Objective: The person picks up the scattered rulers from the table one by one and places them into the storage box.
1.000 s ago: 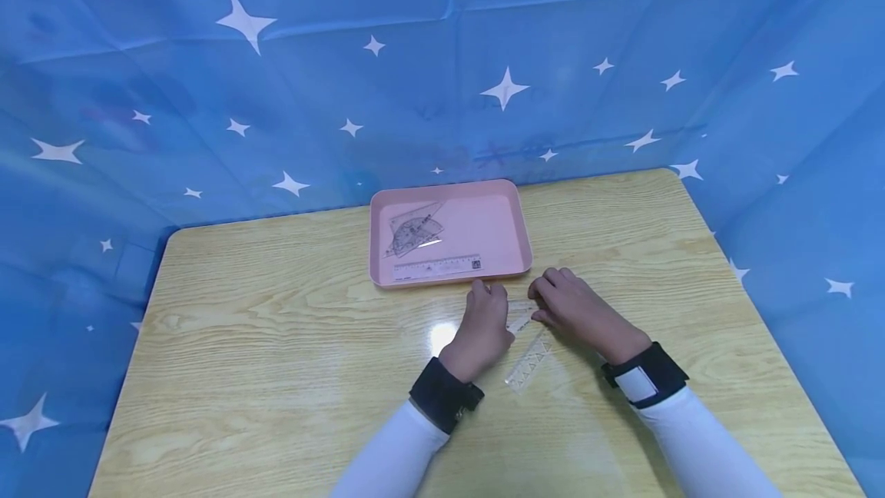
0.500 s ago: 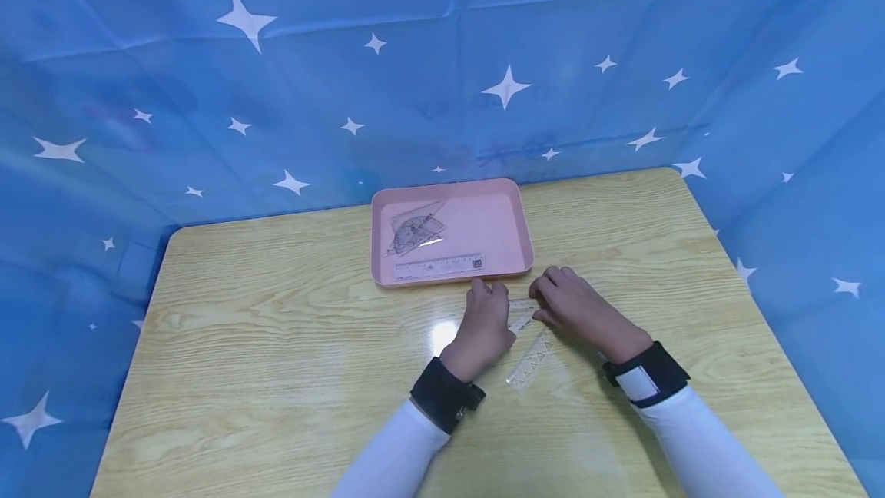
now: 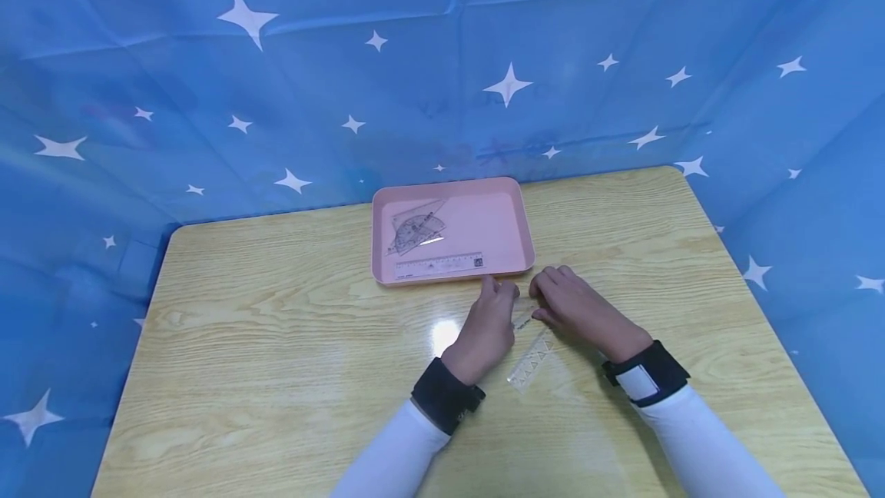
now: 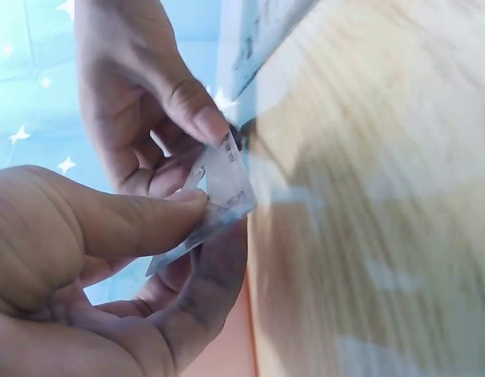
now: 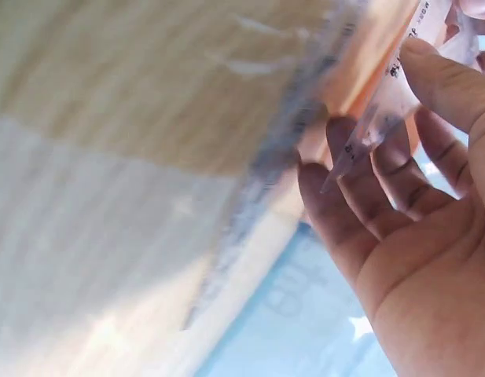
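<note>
Both hands work together on a clear plastic set square with printed black marks, just in front of the pink tray. In the left wrist view, my left hand [image 3: 484,335] pinches the set square [image 4: 226,179] between thumb and curled fingers. My right hand [image 3: 582,312] grips its other end; the right wrist view has the thumb on its printed face and the fingers behind. From the head view, the hands cover most of it. A clear ruler [image 3: 531,361] with a row of triangular cut-outs lies slanted on the table between the wrists.
Beyond the hands stands the shallow pink tray [image 3: 484,221]. Inside lie a clear ruler [image 3: 442,264] along its front wall and a protractor [image 3: 417,231] overlapping another clear piece at the left. A blue star-patterned cloth [image 3: 415,83] hangs behind the wooden table [image 3: 263,344].
My left fingers have moved slightly right, closer to the right hand, covering more of the set square. The right hand, the tray and the ruler on the table stay put.
</note>
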Tool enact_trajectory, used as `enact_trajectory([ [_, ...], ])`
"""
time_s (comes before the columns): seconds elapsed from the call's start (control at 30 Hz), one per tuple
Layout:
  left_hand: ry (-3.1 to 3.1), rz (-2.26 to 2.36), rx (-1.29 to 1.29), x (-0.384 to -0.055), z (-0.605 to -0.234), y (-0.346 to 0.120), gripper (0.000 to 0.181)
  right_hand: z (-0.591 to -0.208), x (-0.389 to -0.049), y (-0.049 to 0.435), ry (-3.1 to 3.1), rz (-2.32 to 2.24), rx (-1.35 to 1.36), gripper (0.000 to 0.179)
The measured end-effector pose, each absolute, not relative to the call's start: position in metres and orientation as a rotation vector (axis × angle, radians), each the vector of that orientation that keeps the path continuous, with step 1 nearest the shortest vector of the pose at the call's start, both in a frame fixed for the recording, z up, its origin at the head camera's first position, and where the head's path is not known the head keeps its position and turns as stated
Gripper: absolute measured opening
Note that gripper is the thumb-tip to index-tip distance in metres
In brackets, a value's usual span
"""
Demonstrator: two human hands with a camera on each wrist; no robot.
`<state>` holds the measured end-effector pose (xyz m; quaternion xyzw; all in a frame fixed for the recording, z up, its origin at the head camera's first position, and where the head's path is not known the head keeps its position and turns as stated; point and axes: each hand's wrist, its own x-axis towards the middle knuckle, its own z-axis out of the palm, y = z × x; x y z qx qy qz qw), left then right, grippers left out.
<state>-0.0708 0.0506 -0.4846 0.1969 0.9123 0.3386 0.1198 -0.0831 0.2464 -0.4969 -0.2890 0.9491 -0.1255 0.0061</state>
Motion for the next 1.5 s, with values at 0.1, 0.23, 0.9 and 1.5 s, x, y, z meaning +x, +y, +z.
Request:
enact_trajectory([
  [0.1,2.645,1.008,0.600,-0.071,-0.484,0.047,0.049,-0.496,-0.084,0.245,2.967,-0.386,-0.888,0.029],
  [0.23,2.659,1.024,0.629,-0.073,-0.484,0.041,0.044,-0.496,-0.086,0.243,2.967,-0.398,-0.900,0.028],
  [0.9,2.537,1.262,0.571,-0.064,-0.470,-0.018,0.043,-0.463,-0.073,0.214,2.864,-0.573,-1.052,0.033],
  [1.5,2.705,1.256,0.578,-0.072,-0.445,-0.044,0.043,-0.438,-0.087,0.187,3.028,-0.357,-1.269,0.037],
])
